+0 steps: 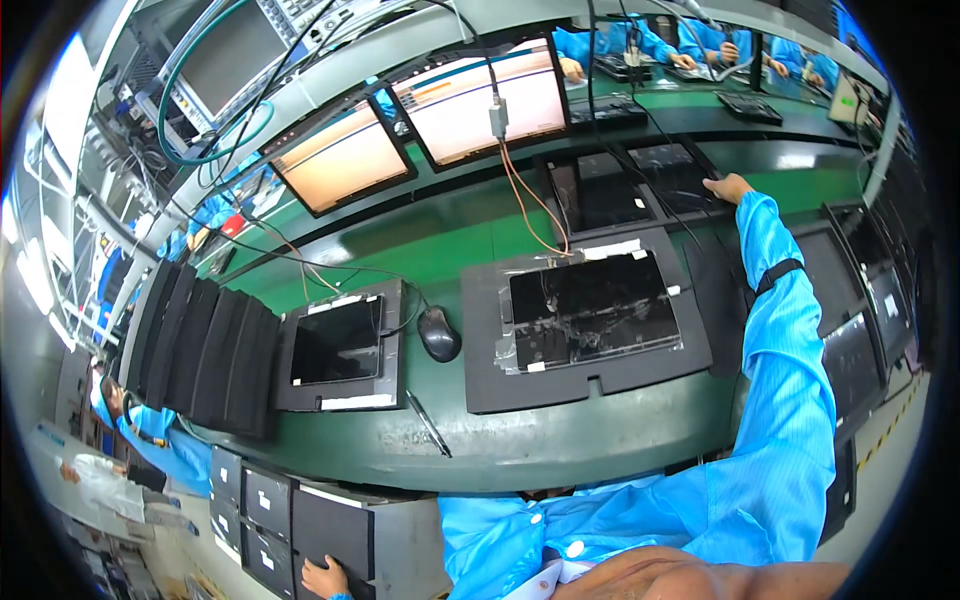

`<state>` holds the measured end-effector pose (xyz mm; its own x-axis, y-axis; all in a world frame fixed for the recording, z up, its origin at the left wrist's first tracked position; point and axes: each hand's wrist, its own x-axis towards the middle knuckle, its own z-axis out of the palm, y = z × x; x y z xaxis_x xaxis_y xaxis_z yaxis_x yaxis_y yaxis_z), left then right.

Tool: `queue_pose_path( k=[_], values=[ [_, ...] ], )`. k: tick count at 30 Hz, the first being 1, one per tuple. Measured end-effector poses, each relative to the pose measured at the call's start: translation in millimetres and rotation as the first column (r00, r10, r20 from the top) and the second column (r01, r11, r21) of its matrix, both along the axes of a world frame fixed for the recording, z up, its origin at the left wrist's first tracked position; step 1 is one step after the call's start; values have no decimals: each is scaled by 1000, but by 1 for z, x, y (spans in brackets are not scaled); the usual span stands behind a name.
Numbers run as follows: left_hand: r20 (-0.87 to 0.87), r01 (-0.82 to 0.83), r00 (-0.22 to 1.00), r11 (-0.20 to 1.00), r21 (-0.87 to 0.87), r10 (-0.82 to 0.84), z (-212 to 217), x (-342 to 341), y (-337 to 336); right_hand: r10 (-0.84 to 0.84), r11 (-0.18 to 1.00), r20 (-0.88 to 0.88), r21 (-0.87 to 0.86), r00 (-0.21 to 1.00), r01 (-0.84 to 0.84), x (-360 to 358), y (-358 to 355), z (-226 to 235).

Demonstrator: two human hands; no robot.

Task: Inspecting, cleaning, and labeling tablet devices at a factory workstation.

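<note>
My right hand (pixel 732 188) reaches to the far right of the bench. Its curled fingers are at the right edge of a black tray (pixel 712 172) with dark display panels in it. Low at the left, my left hand (pixel 326 579) lies with fingers apart against a black foam sheet (pixel 332 528), beside a tray of dark panels (pixel 268 502). In front of me a larger black screen panel (pixel 595 305), edged with clear film, rests on a grey foam pad (pixel 490 385). A smaller black screen (pixel 338 342) sits on another pad (pixel 393 390) to its left.
A black mouse (pixel 439 334) and a pen (pixel 429 424) lie on the green bench (pixel 520 450). Black foam slabs (pixel 205 350) stand at the left. Two lit monitors (pixel 480 100) are behind, with cables hanging down. More trays (pixel 850 360) are at the right; co-workers' blue sleeves (pixel 650 42) show beyond.
</note>
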<state>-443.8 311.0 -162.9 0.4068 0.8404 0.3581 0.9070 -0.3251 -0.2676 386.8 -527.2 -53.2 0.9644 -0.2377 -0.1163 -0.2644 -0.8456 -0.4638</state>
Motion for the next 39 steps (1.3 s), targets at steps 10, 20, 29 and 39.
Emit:
queue_pose_path(
  k=[10,20,29,39],
  values=[
    [207,-125,958,940,-317,197,-5,29,-21,110,408,-173,906,979,114,-18,-20,22],
    [369,345,879,937,-52,-303,-35,32,55,-321,165,41,986,946,13,-158,-93,82],
    [242,195,946,976,102,-214,2,57,12,-748,113,292,941,597,-319,-411,-130,56],
    [189,156,963,970,184,-191,-31,32,36,-867,213,11,912,499,349,-531,-147,-13]
  ],
)
